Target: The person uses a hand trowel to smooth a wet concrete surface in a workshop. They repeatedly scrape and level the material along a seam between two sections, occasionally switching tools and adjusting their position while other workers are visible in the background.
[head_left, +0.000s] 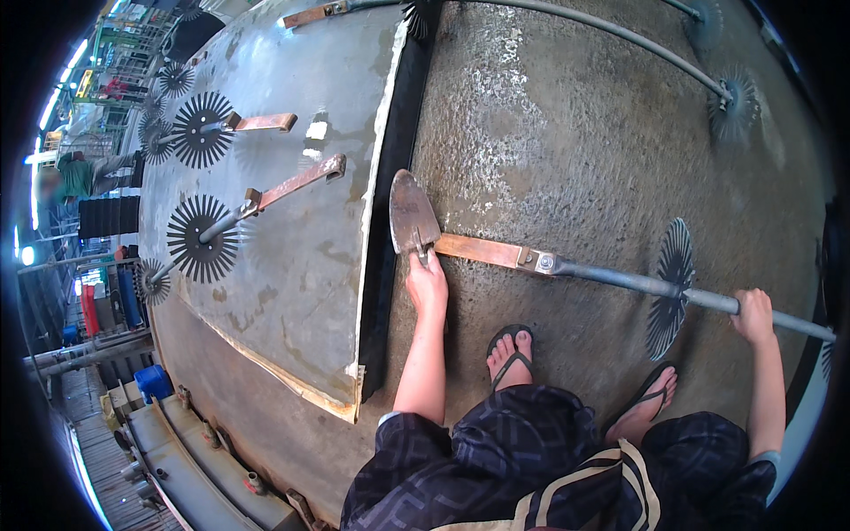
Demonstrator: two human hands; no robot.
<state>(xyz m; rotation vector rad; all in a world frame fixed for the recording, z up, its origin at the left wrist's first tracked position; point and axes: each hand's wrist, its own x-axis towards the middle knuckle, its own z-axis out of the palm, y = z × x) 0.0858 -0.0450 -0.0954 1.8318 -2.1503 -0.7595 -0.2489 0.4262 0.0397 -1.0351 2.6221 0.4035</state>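
In my left hand point(428, 288) is a pointed trowel point(413, 212), gripped by its handle. Its worn brown blade points away from me, next to the dark edge of a raised grey slab point(292, 265). Right behind the blade's base lies the flat copper-coloured end bar point(482, 250) of a long rod. My right hand point(754, 316) is closed around the grey metal rod point(611, 278) farther right. A slotted black disc point(669, 289) sits on that rod between my hands. The trowel's handle is mostly hidden in my fingers.
Several more slotted discs point(203, 239) on rods with copper-coloured bars point(301, 180) stand over the slab. Another rod point(611, 35) crosses the far side of the rough wet brown surface point(567, 159). At far left, a person in green point(75, 174) is near railings; a blue container point(153, 381) sits below.
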